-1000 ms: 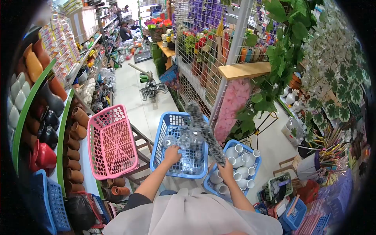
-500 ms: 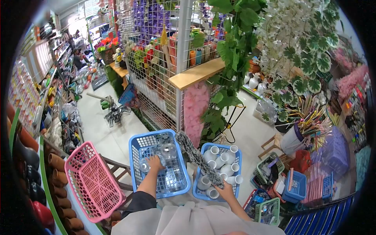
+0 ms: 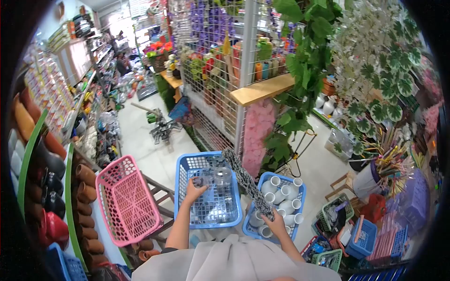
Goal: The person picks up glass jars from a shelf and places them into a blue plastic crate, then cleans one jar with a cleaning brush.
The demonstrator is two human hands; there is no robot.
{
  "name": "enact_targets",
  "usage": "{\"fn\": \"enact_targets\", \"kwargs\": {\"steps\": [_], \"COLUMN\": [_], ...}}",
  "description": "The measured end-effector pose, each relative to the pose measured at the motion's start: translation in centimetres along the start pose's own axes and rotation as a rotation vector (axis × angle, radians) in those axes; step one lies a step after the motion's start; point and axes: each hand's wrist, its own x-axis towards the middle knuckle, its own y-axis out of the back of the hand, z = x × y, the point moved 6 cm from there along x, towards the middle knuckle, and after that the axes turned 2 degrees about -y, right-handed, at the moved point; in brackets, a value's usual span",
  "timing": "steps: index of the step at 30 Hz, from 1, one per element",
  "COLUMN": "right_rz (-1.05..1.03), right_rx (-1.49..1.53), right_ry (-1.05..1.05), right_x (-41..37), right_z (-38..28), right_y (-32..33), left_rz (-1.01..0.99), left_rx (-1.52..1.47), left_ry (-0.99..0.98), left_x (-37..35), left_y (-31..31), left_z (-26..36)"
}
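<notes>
My left hand (image 3: 195,191) is inside the left blue basket (image 3: 179,206), its fingers wrapped round a clear glass jar (image 3: 202,181). More clear glassware (image 3: 222,177) stands and lies in the same basket, mostly along its right side. My right hand (image 3: 276,224) grips the lower end of a long grey fluffy duster (image 3: 246,180). The duster slants up and to the left, passing above the gap between the two baskets. Below it, several white vases (image 3: 284,191) fill the right blue basket (image 3: 303,199).
A pink basket (image 3: 101,206) sits at the left beside shelves of clay pots (image 3: 86,192). Ahead stands a wire mesh partition (image 3: 211,89) with a wooden ledge (image 3: 262,90). Small baskets (image 3: 361,239) crowd the right. Tools (image 3: 161,129) lie on the floor.
My view has swung left, so everything sits further right. My left hand's fingers, spread over the glassware before, now close round a glass jar. My right hand still holds the duster.
</notes>
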Motion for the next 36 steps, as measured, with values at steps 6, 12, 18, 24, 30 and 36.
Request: {"fn": "enact_targets", "kwargs": {"steps": [6, 12, 18, 24, 30, 36], "right_rz": [-0.213, -0.307, -0.207, -0.349, -0.328, -0.387], "right_rx": [-0.093, -0.160, -0.323, -0.267, -0.184, -0.330], "right_ry": [0.003, 0.129, 0.150, 0.222, 0.123, 0.187], "right_x": [0.7, -0.4, 0.8, -1.4, -1.9, -1.4], "right_z": [0.5, -4.4, -3.5, -5.2, -7.1, -4.3], "right_y": [-3.3, -2.1, -0.1, -1.0, -1.5, -1.0], "left_rz": [-0.283, -0.148, -0.168, -0.068, -0.052, -0.157], "left_rx": [-1.013, -1.303, -1.100, -1.086, -0.995, -1.239], "left_ry": [0.046, 0.079, -0.003, -0.073, -0.024, -0.049], "left_x": [-3.9, -4.6, -6.2, -7.6, -9.1, -9.1], "left_y": [1.5, 2.9, 4.6, 7.4, 6.7, 7.9], "left_z": [7.9, 8.1, 8.5, 10.4, 10.0, 9.5]}}
